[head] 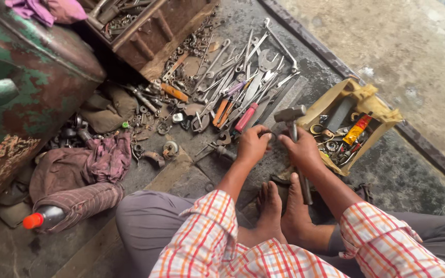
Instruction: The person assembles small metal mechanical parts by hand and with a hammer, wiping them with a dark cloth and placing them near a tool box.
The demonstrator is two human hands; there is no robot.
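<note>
In the head view, a person in a checked shirt is sitting on the floor with both bare feet drawn in at the lower middle of the frame. The left hand is curling its fingers around a small dark ring just above the feet, pinching it at the near side. The right hand is closing on the handle of a hammer, whose grey head is pointing toward the middle of the frame; the handle is running down past the right foot. Both hands are touching each other at the ring. Above them, wrenches and screwdrivers are lying spread across the dark floor. A cardboard box of small parts is standing at the right, just beside the right hand. A bottle with a red cap is lying at the lower left.
</note>
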